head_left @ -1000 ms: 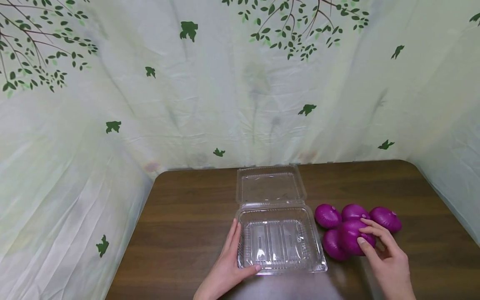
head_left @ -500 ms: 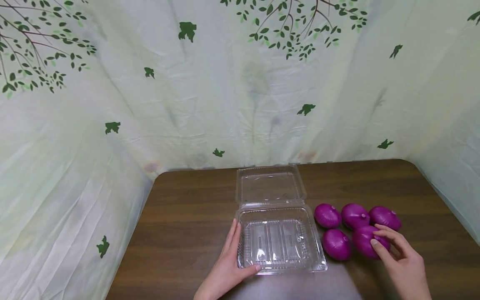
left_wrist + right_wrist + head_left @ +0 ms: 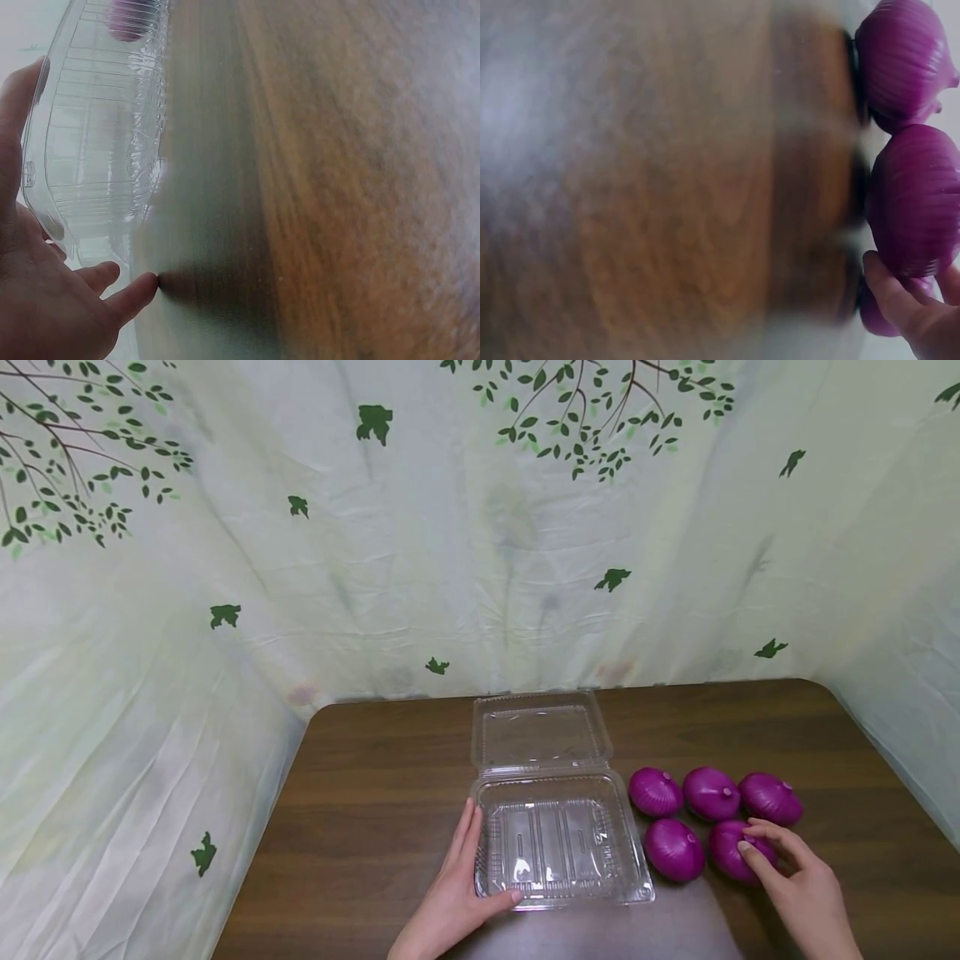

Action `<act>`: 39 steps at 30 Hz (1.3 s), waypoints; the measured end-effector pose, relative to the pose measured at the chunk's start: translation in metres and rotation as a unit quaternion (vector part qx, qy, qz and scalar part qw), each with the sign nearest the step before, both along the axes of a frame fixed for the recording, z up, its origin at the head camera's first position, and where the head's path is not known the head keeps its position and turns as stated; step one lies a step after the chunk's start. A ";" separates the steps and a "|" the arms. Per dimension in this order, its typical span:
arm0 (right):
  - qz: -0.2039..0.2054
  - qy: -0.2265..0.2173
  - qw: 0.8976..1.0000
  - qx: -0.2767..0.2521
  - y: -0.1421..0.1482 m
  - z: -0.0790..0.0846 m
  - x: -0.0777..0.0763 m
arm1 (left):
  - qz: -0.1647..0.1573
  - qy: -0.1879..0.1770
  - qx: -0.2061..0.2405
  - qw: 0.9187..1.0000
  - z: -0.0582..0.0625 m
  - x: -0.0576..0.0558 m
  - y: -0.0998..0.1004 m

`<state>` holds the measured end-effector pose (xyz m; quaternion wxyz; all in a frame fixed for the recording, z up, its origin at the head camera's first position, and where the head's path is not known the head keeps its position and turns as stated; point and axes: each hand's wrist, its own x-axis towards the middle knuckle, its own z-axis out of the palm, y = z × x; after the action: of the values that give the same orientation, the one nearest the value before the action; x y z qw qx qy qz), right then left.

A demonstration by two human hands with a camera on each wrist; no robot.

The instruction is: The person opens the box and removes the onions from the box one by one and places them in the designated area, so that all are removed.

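My left hand (image 3: 452,885) rests at the near left corner of a clear plastic clamshell container (image 3: 637,868), fingers straight along its left side and thumb on the front rim. In the left wrist view, two fingers (image 3: 133,298) of it reach down toward the tabletop. With thumb and fingertips my right hand (image 3: 806,881) pinches a purple-red onion (image 3: 726,853) at the near right of a group. Another onion (image 3: 674,850) sits just left of it. Behind stand three more in a row: a left onion (image 3: 656,792), a middle onion (image 3: 710,792) and a right onion (image 3: 770,798).
The container's lid (image 3: 543,735) lies folded back toward the far edge of the brown wooden table (image 3: 375,793). A pale curtain (image 3: 480,568) printed with leaves and branches hangs behind and at both sides.
The right hand has carried its onion rightward and down, from over the near left onion to the near right spot. The left hand and container have stayed put.
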<state>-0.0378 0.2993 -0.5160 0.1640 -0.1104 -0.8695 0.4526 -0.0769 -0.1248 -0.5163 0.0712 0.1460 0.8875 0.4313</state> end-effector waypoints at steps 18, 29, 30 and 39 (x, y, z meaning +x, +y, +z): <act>0.034 -0.165 0.985 0.038 0.009 0.001 0.006 | 0.000 -0.005 0.000 1.000 0.000 0.001 0.000; 0.053 -0.184 0.981 0.007 0.004 0.003 0.003 | 0.004 -0.002 -0.001 1.000 -0.001 0.001 0.000; 0.053 -0.187 0.981 0.006 0.004 0.003 0.002 | 0.005 -0.002 0.000 1.000 -0.001 0.001 0.000; 0.054 -0.185 0.981 0.002 0.005 0.001 0.000 | 0.005 0.002 0.001 1.000 -0.003 0.001 -0.001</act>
<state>-0.0373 0.3039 -0.5150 -0.0244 -0.1450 -0.8906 0.4304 -0.0762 -0.1254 -0.5197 0.0671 0.1429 0.8880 0.4319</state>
